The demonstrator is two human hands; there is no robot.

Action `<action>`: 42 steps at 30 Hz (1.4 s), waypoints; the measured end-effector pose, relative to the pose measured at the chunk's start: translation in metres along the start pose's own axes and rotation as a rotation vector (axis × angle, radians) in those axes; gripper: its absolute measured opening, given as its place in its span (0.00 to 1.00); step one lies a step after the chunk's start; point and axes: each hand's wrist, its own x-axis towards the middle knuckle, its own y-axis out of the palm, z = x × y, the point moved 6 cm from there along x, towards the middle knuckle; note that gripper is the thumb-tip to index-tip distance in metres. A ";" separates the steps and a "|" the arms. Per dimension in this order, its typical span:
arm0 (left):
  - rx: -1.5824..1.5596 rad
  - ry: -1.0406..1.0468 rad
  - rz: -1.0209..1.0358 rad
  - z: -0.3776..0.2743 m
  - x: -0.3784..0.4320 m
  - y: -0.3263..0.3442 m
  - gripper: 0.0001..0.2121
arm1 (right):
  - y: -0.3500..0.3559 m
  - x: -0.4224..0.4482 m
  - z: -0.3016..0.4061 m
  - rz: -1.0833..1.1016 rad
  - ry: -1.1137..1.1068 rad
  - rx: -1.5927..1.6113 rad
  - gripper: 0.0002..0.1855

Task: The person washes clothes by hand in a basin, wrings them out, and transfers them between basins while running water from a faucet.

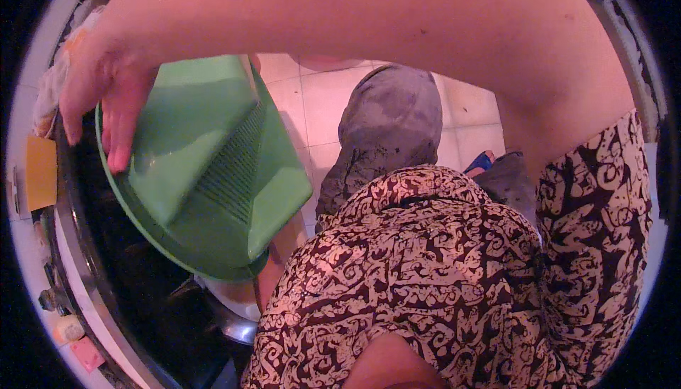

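A green plastic washing basin with a ribbed, slotted panel is tilted in front of me at the left. My right arm reaches across the top of the view. My right hand hangs over the basin's left rim, blurred, its fingers on the inner side and the thumb apart on the outer side. Nothing shows between these fingers. Under the basin's near end my left forearm comes out beside my patterned shirt. My left hand appears to support the basin from below, but the basin hides most of it.
Below the basin lies a dark glossy surface, with a shiny metal rim near my body. Along the left edge are a yellow block, a pink block and a crumpled cloth. Floor tiles show beyond my trousers.
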 end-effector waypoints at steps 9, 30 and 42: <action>0.082 -0.014 0.051 -0.015 0.000 0.049 0.22 | -0.057 -0.101 0.037 -0.213 -0.234 -0.304 0.34; 0.382 0.517 -0.015 -0.131 0.079 0.258 0.16 | -0.201 -0.323 0.010 -1.642 0.433 -1.437 0.38; -0.067 0.265 -0.114 0.104 0.182 0.205 0.15 | -0.084 -0.260 0.119 -1.660 -0.495 -2.146 0.22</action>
